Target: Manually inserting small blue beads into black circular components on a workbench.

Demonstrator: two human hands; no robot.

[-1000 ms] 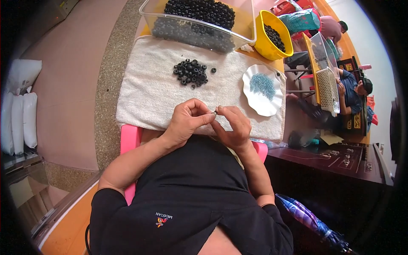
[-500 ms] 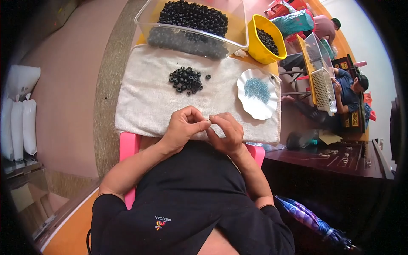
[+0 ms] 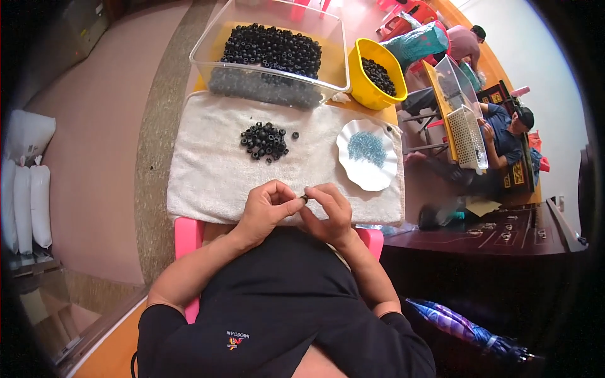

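Over the near edge of a white towel [image 3: 208,170], my two hands meet fingertip to fingertip. Between them is a small dark bead [image 3: 305,198], partly covered by the fingers. My left hand [image 3: 263,211] pinches it with thumb and forefinger; my right hand [image 3: 330,213] grips it from the other side. Beyond the hands lies a loose pile of black ring-shaped beads [image 3: 263,141], with a single bead [image 3: 295,135] to its right. A white scalloped plate [image 3: 375,181] at the right holds many tiny pale-blue pieces [image 3: 367,148].
A clear plastic bin [image 3: 334,85] of black beads stands at the far edge, beside a yellow tub [image 3: 362,88] holding more. On the right, a dark wooden surface [image 3: 454,239] and a folded umbrella [image 3: 466,327]. Two people sit farther off, near a perforated basket [image 3: 467,138].
The view has shifted, so the table sits lower and slightly left. The dark bead now shows between my fingertips, where a pale bit showed before. Both hands stay pinched together.
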